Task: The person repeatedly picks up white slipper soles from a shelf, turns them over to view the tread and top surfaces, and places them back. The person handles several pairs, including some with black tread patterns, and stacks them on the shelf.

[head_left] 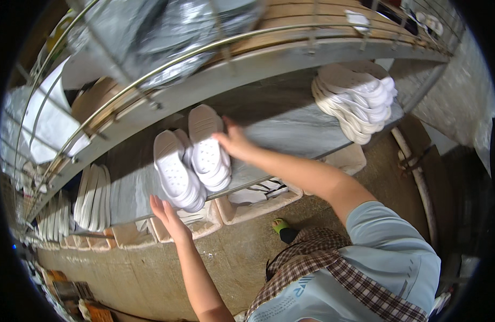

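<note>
Two short stacks of white clogs stand side by side on a grey shelf (290, 115), the left clogs (175, 174) and the right clogs (207, 150). At the right stack's side is my right hand (235, 142), thumb and fingers apart, its thumb at the edge of the clogs. My left hand (171, 219) is just below the left stack's lower end, fingers stretched out and nothing in them. Whether its fingertips touch the clogs I cannot tell.
More white clogs (354, 99) are piled at the shelf's right end, and white soles (92, 198) stand in a row at the left. Bins (261, 212) with white pieces line the front edge below. A metal rail (204, 51) with plastic-wrapped goods (167, 37) runs above.
</note>
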The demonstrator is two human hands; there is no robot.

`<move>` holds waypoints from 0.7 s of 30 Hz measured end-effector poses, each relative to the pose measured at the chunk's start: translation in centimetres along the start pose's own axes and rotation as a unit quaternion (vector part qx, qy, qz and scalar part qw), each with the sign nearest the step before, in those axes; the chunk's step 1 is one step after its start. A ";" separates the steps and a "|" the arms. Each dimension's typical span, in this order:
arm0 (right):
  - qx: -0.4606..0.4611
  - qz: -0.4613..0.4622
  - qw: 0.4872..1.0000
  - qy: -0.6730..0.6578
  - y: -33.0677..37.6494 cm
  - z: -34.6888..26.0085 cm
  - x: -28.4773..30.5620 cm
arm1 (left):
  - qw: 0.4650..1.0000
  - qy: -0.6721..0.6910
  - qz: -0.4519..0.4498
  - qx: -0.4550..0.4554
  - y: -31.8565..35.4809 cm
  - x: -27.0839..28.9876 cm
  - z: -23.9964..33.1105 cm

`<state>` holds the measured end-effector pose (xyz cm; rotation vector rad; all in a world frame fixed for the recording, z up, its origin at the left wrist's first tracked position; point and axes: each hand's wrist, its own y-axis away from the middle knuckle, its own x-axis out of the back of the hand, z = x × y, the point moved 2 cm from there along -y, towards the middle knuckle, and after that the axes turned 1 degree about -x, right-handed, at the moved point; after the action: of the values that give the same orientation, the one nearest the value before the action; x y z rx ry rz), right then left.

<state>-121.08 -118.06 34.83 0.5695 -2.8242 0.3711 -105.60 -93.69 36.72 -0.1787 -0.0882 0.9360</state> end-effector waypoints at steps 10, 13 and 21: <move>0.185 0.058 0.940 0.281 -16.6 -1.4 -2.5 | 0.946 0.047 0.285 0.150 18.6 14.2 -6.0; 0.155 -0.048 0.899 0.406 -21.6 -0.1 -5.0 | 0.894 0.109 0.370 0.230 25.9 16.7 -7.7; 0.211 -0.190 0.838 0.465 -27.9 7.1 -8.0 | 0.789 0.084 0.482 0.371 38.6 16.6 -9.4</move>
<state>-103.80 -142.24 31.50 0.7456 -1.6486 0.9032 -124.89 -59.02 20.08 0.4881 0.5991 1.8986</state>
